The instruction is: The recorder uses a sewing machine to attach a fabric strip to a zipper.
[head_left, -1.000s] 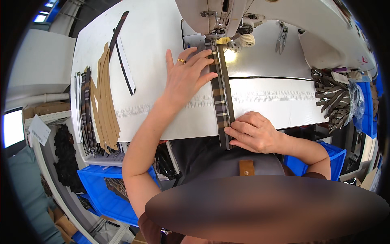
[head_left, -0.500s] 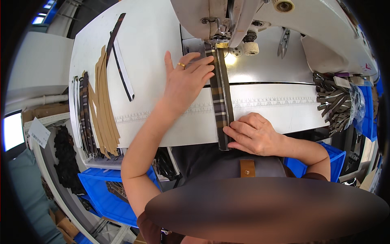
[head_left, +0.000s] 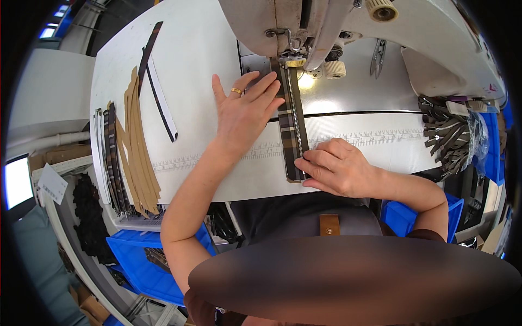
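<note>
While the far end of our checked strip (head_left: 286,130) lies at the presser foot (head_left: 294,62), the step in hand looks like guiding it and the zip (head_left: 296,111) along its right side through the sewing machine (head_left: 261,24). Our left hand (head_left: 242,117) is spread flat, fingers apart, with the fingertips resting on the strip's left edge near the foot. Our right hand (head_left: 340,168) has its fingers drawn in at the near end; we cannot tell whether they pinch the edge or only press it. The next move, we judge, calls for both layers flat and the zip teeth parallel to the seam.

The strip lies on the white table (head_left: 201,65), its long axis running from the foot toward our body, the near end slightly rightward, just short of the front edge. It crosses the printed ruler (head_left: 359,138) nearly squarely.
</note>
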`<state>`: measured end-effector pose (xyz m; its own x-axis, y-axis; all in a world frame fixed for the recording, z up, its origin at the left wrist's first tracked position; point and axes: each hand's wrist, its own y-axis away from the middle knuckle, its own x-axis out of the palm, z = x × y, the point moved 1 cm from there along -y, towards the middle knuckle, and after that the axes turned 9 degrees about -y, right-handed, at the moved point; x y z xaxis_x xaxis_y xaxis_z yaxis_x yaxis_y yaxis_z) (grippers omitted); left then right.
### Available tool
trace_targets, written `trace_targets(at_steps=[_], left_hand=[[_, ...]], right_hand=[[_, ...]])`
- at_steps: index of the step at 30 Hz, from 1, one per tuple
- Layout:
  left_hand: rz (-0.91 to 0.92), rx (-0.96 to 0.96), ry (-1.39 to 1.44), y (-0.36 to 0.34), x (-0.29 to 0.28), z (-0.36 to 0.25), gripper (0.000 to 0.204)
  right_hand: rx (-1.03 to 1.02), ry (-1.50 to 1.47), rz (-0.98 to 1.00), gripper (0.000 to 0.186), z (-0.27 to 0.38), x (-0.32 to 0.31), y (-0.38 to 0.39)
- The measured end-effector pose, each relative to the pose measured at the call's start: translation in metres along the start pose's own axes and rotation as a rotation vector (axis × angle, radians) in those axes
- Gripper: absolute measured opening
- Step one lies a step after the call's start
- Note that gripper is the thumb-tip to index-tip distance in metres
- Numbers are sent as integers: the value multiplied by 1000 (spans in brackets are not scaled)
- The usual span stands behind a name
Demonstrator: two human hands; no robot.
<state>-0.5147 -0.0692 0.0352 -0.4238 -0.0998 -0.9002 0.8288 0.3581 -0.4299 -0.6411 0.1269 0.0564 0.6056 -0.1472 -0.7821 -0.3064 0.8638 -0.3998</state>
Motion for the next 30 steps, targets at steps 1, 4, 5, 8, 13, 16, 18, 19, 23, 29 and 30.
trace_targets(at_steps=[1, 4, 5, 8, 13, 16, 18, 19, 23, 29, 30], left_hand=[[0, -1, 2, -1, 0, -1, 32], [-4, -14, 8, -3, -2, -2, 31], [0, -9, 6, -2, -2, -1, 30], [0, -18, 26, -2, -1, -2, 29], [-9, -11, 27, -2, -1, -3, 27], [-23, -11, 39, -3, 0, -4, 27], [-7, -36, 48, -3, -2, -4, 28], [-7, -37, 47, -3, 0, -3, 28], [-59, 16, 25, -4, 3, -4, 32], [-38, 27, 0, -4, 2, -4, 33], [-32, 31, 1, -4, 2, -3, 33]], right_hand=[[1, 0, 2, 48, -2, 0, -1], [-6, 13, 0, 48, -7, -1, -6], [-1, 12, -9, 48, -9, -2, -7], [6, 29, -9, 48, -14, -4, -11], [-20, 86, -44, 42, -25, -7, -19], [3, 102, -54, 41, -33, -7, -22], [-3, 131, -106, 40, -36, -9, -27], [-4, 131, -105, 40, -39, -9, -28], [37, 128, -112, 39, -46, -10, -31], [43, 117, -128, 35, -63, -12, -42], [41, 122, -130, 34, -65, -12, -44]])
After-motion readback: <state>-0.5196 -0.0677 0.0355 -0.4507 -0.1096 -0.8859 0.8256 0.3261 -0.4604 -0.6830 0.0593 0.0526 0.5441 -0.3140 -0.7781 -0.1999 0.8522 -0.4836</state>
